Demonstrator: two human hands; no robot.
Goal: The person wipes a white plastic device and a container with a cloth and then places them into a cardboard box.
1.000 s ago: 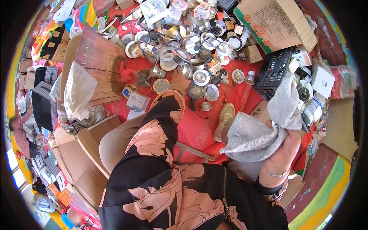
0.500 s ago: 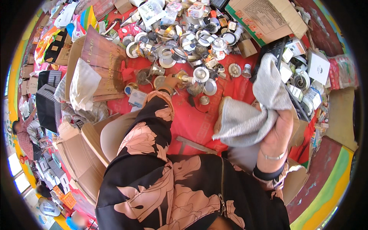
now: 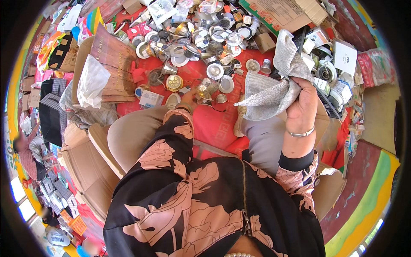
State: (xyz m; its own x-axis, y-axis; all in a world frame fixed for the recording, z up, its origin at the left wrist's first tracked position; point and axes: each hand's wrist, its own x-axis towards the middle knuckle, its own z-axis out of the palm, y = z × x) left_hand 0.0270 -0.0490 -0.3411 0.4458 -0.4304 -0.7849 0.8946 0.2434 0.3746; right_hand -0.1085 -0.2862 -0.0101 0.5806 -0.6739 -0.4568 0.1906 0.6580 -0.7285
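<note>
Clearly, your left hand [image 3: 187, 98] is the nearer one to the metal-and-clear lamp fitting [image 3: 207, 89]: it lies just to the right of your fingers, low over the red sheet [image 3: 209, 124] in front of your knees. Your left fingers reach its left edge, but the tips blend into it, so you cannot tell whether they pinch it or only touch it. Its long axis is also hard to make out among its neighbours.

Your right hand [image 3: 302, 102] is well apart on the other side, thumb and fingers pressed together on a gathered part of the grey cloth [image 3: 267, 98]. From that grip, the fitting lies to the left and at about the same height in the view, with the cloth's lower flap spreading between them. That flap's loose left corner is the part closest to the fitting, yet apart from it; the other flap rises away from you, above the grip.

Just past the fitting lie two white-rimmed round lamps [image 3: 215, 71], and a gold-rimmed lamp [image 3: 174, 83] lies to the left, beyond your left wrist, near a small white-and-blue box [image 3: 151, 99].
</note>
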